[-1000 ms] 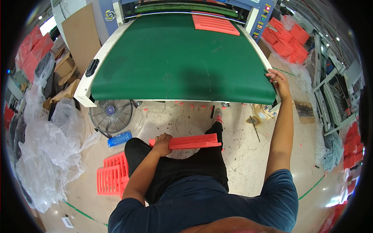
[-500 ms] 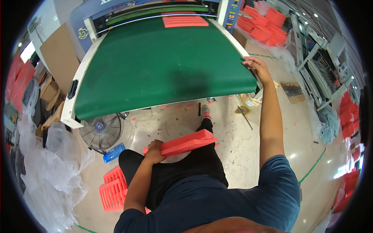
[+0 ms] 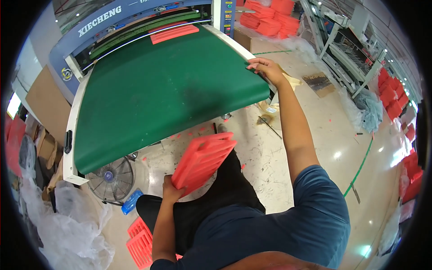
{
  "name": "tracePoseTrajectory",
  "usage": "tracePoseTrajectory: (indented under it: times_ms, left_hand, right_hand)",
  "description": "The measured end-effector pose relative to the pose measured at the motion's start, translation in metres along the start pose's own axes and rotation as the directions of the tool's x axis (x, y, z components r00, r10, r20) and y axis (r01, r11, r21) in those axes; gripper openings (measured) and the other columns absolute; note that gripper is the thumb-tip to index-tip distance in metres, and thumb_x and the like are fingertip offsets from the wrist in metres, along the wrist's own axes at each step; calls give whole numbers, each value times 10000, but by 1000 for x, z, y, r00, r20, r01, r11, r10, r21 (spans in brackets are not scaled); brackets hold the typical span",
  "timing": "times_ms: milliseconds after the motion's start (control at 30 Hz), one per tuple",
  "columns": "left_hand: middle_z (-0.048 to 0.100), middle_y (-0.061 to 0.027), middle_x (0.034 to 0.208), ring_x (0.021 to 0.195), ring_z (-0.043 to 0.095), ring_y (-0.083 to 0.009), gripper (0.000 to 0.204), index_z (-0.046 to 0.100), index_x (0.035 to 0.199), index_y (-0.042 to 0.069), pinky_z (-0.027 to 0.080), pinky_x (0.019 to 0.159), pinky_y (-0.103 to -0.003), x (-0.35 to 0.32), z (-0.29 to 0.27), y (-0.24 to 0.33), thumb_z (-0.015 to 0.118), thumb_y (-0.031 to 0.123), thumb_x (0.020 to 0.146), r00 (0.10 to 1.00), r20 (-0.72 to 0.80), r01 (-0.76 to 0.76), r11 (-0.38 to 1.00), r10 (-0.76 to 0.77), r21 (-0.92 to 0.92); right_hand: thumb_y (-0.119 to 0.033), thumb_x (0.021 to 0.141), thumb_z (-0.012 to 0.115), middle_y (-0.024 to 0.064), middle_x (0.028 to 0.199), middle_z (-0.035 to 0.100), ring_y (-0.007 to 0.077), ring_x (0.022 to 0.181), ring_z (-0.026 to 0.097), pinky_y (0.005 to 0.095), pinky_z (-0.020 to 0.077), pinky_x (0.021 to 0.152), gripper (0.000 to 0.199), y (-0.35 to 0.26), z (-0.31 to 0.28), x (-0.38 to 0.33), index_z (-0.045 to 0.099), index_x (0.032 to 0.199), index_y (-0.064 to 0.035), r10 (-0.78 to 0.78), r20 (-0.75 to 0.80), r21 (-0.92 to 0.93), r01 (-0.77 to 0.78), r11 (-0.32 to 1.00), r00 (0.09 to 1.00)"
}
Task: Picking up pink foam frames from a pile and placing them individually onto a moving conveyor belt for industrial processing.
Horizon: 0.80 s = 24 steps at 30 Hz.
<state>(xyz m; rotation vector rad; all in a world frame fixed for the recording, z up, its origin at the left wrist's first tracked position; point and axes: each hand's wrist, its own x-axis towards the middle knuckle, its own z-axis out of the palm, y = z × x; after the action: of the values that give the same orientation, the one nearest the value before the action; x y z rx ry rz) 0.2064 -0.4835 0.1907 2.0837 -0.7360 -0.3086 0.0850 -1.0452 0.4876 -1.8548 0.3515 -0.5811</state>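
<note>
My left hand (image 3: 172,191) grips the lower left end of red slotted foam pieces (image 3: 204,159), held together and tilted up above my lap. The fingers are partly hidden behind the foam. My right hand (image 3: 266,69) rests over the right rail of the machine, its fingertips at the edge of the green conveyor belt (image 3: 171,90). Those fingers are stretched out and hold nothing. At the far end of the belt another red foam piece (image 3: 175,33) lies flat, partly beneath the machine's front bar.
A floor fan (image 3: 111,177) and a blue container (image 3: 132,201) stand under the belt's left corner. More slotted red foam (image 3: 139,243) lies by my left leg. Clear plastic sheeting (image 3: 67,220) heaps at left. Stacked red foam (image 3: 270,18) sits behind the machine's right side.
The held foam has risen and turned from nearly level to steeply tilted, showing its slots. My right hand has slid its fingers onto the belt edge. The view has shifted to the right.
</note>
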Motion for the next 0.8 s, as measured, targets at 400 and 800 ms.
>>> tracePoseTrajectory:
  times_ms: [400,800]
  left_hand:
    - [603,-208,1101,1031,606,-426,747,576,1156,-5,512,881,-502,-3,-2,-7,922,329,585,998,-37,-50,986,56,159]
    - [629,-205,1108,1011,631,-429,769,600,1143,25,522,889,-496,-4,-8,6,926,451,594,998,52,-53,970,42,238]
  right_hand:
    - [-190,920,657,-1,1025,740,73,831,568,202,407,672,335,5,4,3,684,1229,-66,-10,9,-4,10,1000,1000]
    - [-210,927,650,-42,1015,744,34,780,559,179,354,605,331,13,-3,7,685,1234,-91,-7,2,-31,7,1000,1000]
